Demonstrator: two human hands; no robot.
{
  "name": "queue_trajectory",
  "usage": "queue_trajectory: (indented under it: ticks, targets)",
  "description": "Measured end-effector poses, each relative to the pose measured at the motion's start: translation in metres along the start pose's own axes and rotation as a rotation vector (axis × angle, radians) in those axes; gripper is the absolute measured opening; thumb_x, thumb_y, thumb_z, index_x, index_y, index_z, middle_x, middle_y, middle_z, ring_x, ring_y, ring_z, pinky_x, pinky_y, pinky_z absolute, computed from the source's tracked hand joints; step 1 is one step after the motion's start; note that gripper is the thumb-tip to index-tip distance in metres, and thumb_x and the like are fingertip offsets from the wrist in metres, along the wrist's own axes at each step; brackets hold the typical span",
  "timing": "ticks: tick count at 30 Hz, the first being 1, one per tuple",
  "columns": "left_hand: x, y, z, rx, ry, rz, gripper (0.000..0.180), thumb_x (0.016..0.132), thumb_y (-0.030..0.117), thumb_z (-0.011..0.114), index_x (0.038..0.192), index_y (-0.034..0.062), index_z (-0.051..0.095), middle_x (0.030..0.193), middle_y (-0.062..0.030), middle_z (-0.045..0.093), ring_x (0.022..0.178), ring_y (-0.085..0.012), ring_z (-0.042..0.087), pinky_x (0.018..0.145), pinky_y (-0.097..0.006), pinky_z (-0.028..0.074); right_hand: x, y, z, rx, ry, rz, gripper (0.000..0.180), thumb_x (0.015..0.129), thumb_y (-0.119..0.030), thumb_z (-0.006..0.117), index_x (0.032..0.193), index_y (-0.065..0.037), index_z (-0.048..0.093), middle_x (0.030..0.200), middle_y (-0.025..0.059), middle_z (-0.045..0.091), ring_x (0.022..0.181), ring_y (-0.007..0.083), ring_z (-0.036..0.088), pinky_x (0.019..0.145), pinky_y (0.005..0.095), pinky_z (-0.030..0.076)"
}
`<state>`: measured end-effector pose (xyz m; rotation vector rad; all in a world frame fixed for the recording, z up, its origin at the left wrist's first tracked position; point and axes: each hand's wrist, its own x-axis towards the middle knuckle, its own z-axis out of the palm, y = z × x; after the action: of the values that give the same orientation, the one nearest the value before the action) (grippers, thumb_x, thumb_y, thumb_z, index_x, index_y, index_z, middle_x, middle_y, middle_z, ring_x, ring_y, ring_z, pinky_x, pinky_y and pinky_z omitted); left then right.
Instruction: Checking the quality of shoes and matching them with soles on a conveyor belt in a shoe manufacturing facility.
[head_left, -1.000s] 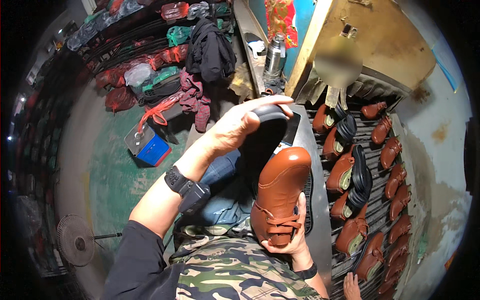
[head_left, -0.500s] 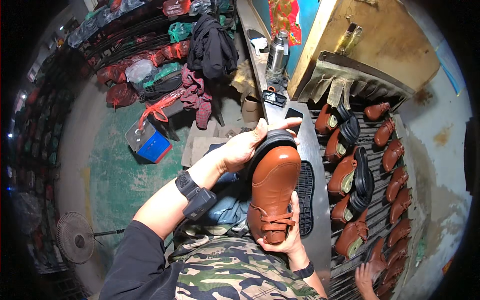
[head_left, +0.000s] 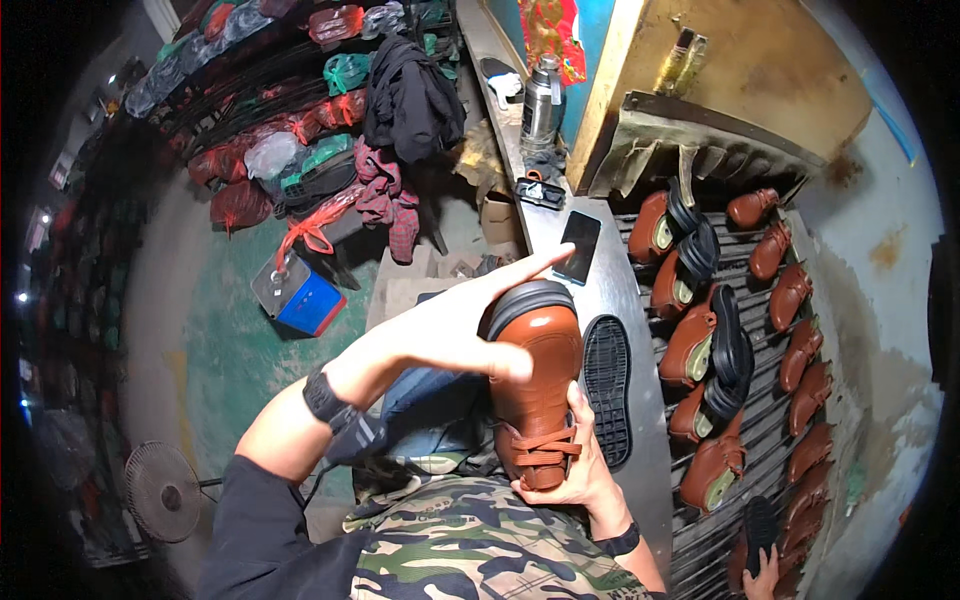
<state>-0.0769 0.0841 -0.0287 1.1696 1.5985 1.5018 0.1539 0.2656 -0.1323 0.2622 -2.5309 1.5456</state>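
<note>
Head view: left hand (head_left: 445, 325) is opened wide, index finger stretched out past the toe, thumb across the left side of the brown shoe's upper. Thumb is blurred; can't tell how hard it presses. Brown shoe (head_left: 540, 365) is in front of the torso, toe pointing away from the body, black sole (head_left: 533, 294) showing round the toe. Right hand (head_left: 580, 470) is closed round the heel end by the laces (head_left: 543, 447), fingers up the right side. Index fingertip of the left overlaps the phone (head_left: 582, 235) in view; can't tell if they touch. Loose sole (head_left: 607, 390) lies on the metal bench (head_left: 647, 490), just right of the shoe. Lower right, a co-worker's hand (head_left: 762, 577) is on a dark sole (head_left: 761, 525) at the slatted rack (head_left: 705, 553).
</note>
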Motion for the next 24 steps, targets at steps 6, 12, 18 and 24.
queue_trajectory:
  ticks: [6, 12, 18, 24]
  targets:
    - [-0.017, -0.006, 0.018, 0.089, 0.196, -0.085, 0.094, 0.076, 0.033, 0.091, 0.153, 0.0056, 0.044, 0.140, -0.0120, 0.060, 0.130, -0.0200, 0.057, 0.115, -0.039, 0.042, 0.005, -0.001, 0.003, 0.109, -0.087, -0.007, 0.142, 0.058, -0.038, 0.099, 0.162, -0.008, 0.008, 0.159, 0.0251, 0.026, 0.150, 0.0440, 0.029, 0.122, 0.0528, 0.031]
    - [-0.031, -0.014, 0.031, 0.062, 0.303, -0.041, 0.090, 0.074, 0.029, 0.093, 0.144, 0.0076, 0.041, 0.137, -0.0094, 0.051, 0.131, -0.0203, 0.050, 0.114, -0.037, 0.038, 0.048, -0.003, -0.007, 0.771, 0.264, 0.006, 0.133, 0.069, -0.071, 0.083, 0.160, 0.002, 0.019, 0.162, 0.0199, 0.030, 0.154, 0.0323, 0.026, 0.126, 0.0459, 0.017]
    - [-0.035, -0.020, 0.041, -0.043, 0.301, -0.031, 0.080, 0.072, 0.021, 0.096, 0.134, 0.0054, 0.048, 0.132, -0.0093, 0.055, 0.127, -0.0183, 0.052, 0.112, -0.037, 0.041, 0.119, 0.013, -0.029, 0.725, -0.038, 0.013, 0.072, 0.096, -0.057, 0.065, 0.137, 0.000, 0.050, 0.128, 0.0096, 0.054, 0.122, 0.0195, 0.050, 0.109, 0.0343, 0.038]
    - [-0.044, -0.027, 0.049, 0.017, 0.348, 0.047, 0.083, 0.068, 0.016, 0.098, 0.136, 0.0038, 0.051, 0.135, -0.0102, 0.057, 0.128, -0.0200, 0.054, 0.113, -0.039, 0.041, 0.124, 0.016, -0.020, 0.328, 0.245, -0.145, 0.051, 0.109, -0.046, 0.048, 0.102, 0.001, 0.064, 0.097, 0.0075, 0.063, 0.090, 0.0176, 0.060, 0.087, 0.0304, 0.047]
